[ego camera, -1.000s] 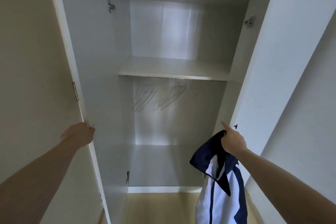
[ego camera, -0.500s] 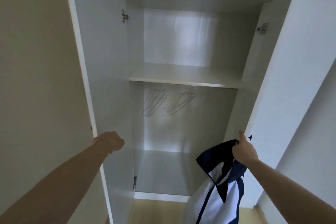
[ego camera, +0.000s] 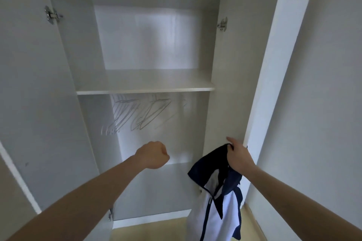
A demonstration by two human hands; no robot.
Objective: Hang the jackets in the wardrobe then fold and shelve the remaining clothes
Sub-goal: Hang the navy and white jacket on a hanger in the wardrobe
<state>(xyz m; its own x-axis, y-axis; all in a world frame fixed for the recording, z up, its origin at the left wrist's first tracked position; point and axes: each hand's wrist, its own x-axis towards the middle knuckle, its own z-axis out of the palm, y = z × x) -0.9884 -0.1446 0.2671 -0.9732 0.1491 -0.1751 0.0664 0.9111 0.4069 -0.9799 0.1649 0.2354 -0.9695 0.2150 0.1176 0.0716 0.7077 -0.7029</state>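
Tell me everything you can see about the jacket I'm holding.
The jacket is navy blue and white, of what looks like smooth sportswear fabric, with a navy collar and a front zip partly open. It hangs limp and bunched from the right hand, whose fingers grip the navy collar area, in front of the wardrobe's open right door. It is not yet on a hanger; its lower part runs out of frame.

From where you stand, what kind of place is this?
Probably a bedroom at home: an open white wardrobe with empty hangers under its shelf, and a navy-and-white jacket held in the right hand.
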